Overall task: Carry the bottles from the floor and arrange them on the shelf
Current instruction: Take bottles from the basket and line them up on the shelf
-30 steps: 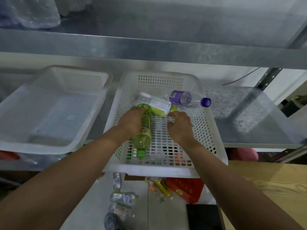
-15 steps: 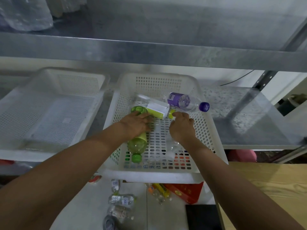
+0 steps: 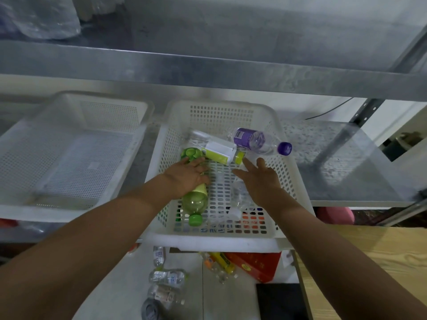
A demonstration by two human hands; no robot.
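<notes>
Grey metal shelving fills the head view. On its middle shelf (image 3: 342, 176) two white perforated baskets are set side by side, a left basket (image 3: 69, 199) and a middle basket (image 3: 208, 240). Four bottles are lying in the middle basket. A green bottle (image 3: 195, 202) and a clear bottle (image 3: 238, 199) are laid lengthwise, and a yellow-labelled bottle (image 3: 218, 151) and a purple-labelled bottle (image 3: 256, 140) are laid across the far end.

The left hand (image 3: 187, 176) is laid on the green bottle with its fingers nearly straight and not wrapped round it. The right hand (image 3: 261, 179) is spread wide just above the clear bottle, and nothing is held in it. Whether it touches the bottle cannot be told.

More bottles on the floor (image 3: 166, 277) are seen below the basket, near a red box (image 3: 256, 264). A wooden counter (image 3: 369, 262) stands at the right.

The setting-down of this batch is judged to be nearly done, with the task only partly finished. For the next move, both hands would need to be drawn out of the basket and lowered to the floor. The loose bottles there would have to be gripped firmly, since they are round and likely to roll.
</notes>
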